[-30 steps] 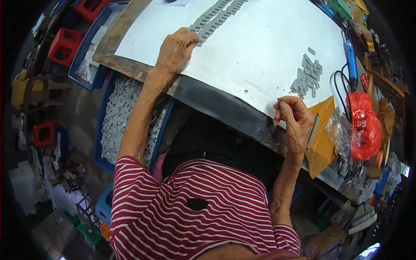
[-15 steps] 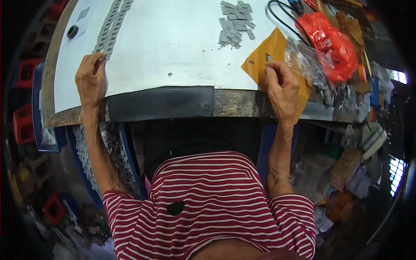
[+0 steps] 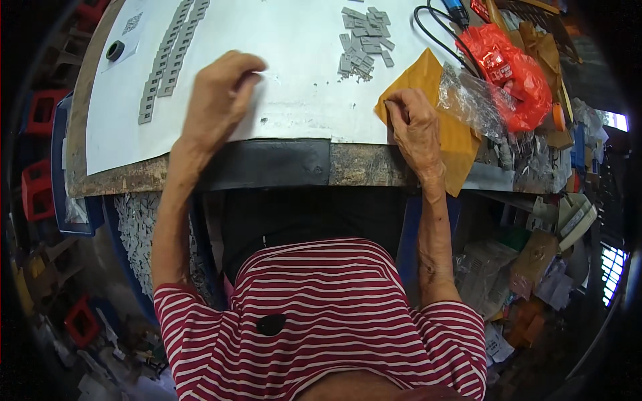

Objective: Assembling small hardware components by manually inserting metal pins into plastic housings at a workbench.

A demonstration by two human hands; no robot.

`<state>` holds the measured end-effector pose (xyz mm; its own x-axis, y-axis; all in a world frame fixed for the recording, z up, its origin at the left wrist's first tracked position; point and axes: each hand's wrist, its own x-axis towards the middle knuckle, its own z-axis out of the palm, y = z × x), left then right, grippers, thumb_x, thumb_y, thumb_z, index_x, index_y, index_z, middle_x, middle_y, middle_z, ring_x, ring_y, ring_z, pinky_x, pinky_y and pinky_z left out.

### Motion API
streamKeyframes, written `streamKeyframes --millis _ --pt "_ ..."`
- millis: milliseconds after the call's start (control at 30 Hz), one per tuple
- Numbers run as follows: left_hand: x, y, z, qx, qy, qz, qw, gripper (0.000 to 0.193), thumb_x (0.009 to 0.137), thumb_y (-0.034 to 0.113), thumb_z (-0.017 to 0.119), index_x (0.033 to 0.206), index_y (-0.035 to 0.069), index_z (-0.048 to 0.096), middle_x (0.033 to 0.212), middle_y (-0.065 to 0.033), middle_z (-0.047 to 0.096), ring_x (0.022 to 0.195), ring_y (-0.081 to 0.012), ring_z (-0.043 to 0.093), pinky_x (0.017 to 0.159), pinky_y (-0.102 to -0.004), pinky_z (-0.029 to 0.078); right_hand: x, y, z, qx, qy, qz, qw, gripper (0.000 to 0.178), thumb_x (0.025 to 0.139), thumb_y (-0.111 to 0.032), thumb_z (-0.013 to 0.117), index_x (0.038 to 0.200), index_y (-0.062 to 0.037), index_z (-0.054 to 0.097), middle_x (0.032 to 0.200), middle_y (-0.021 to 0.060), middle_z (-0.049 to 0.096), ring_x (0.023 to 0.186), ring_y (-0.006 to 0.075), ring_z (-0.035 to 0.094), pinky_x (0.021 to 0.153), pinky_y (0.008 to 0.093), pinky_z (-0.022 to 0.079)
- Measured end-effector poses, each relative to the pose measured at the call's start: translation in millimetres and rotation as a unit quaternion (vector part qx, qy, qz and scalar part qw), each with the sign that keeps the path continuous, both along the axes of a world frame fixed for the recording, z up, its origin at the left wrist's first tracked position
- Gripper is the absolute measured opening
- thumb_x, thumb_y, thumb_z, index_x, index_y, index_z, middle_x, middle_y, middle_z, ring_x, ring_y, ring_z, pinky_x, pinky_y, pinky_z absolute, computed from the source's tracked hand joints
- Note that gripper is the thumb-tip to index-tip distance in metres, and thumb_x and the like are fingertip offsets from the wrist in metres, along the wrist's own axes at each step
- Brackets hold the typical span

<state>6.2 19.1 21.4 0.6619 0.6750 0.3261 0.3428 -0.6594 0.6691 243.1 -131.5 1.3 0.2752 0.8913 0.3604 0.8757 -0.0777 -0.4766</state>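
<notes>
My left hand (image 3: 224,97) is lifted over the white sheet (image 3: 287,80), thumb and forefinger apart, with nothing visible between them. To its left, small grey rectangular pieces with dark square marks form two long overlapping rows (image 3: 155,80). My right hand (image 3: 416,123) is closed in a pinch over the left corner of a yellow-brown paper envelope (image 3: 461,144). Something tiny and dark shows at its fingertips, too small to name. Beyond that hand lies a loose pile of grey pieces (image 3: 366,37) on the sheet.
A red plastic bag (image 3: 498,70), clear plastic wrap (image 3: 468,93) and a black cable (image 3: 421,23) crowd the right of the table. A dark tape roll (image 3: 115,51) lies far left. Below the table edge, a blue bin (image 3: 137,240) holds many small grey pieces.
My left hand has left the near end of the rows and moved right, uncovering the lowest pieces. My right hand has shifted left to the envelope's corner.
</notes>
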Motion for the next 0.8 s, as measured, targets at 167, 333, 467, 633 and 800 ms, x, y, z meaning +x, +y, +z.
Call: streamKeyframes --millis 167,333,467,633,800 --pt "55 1 -3 -0.027 0.035 -0.086 0.995 0.017 0.081 0.004 0.053 0.096 -0.002 0.059 0.088 -0.0139 0.061 0.078 -0.0212 0.060 0.073 -0.0308 0.050 2 0 1 -0.021 -0.012 0.010 1.000 0.007 0.077 -0.002 0.057 0.081 0.0005 0.053 0.074 0.0121 0.053 0.064 0.0259 0.055 0.058 0.0331 0.043" --pt "93 2 -21 0.004 0.025 -0.070 0.997 0.023 0.081 0.010 0.054 0.099 -0.003 0.058 0.082 -0.0151 0.058 0.073 -0.0228 0.058 0.068 -0.0323 0.048 2 2 3 -0.044 0.001 0.008 0.999 0.007 0.077 -0.002 0.055 0.079 0.0015 0.050 0.074 0.0144 0.053 0.068 0.0313 0.055 0.061 0.0373 0.043" --pt "108 0 -29 0.011 0.029 -0.048 0.998 0.022 0.079 0.012 0.058 0.096 -0.003 0.059 0.078 -0.0139 0.056 0.069 -0.0224 0.056 0.064 -0.0339 0.047 3 1 1 -0.045 0.007 0.012 0.999 0.008 0.077 -0.005 0.054 0.079 0.0008 0.048 0.075 0.0158 0.052 0.069 0.0330 0.054 0.060 0.0401 0.042" --pt "112 0 -33 0.006 0.033 -0.046 0.998 0.021 0.077 0.010 0.061 0.093 -0.002 0.060 0.080 -0.0141 0.056 0.071 -0.0235 0.057 0.065 -0.0329 0.048 5 0 -3 -0.038 0.017 0.004 0.999 0.009 0.077 -0.007 0.053 0.078 -0.0002 0.046 0.076 0.0170 0.052 0.071 0.0356 0.053 0.060 0.0430 0.041" --pt "113 0 -30 -0.025 0.007 -0.058 0.998 0.019 0.074 0.009 0.063 0.091 0.000 0.058 0.078 -0.0141 0.059 0.070 -0.0231 0.059 0.066 -0.0319 0.050 6 -5 1 -0.039 0.226 -0.047 0.972 0.009 0.080 -0.007 0.053 0.078 0.0011 0.049 0.062 0.0106 0.051 0.052 0.0192 0.050 0.047 0.0338 0.041"
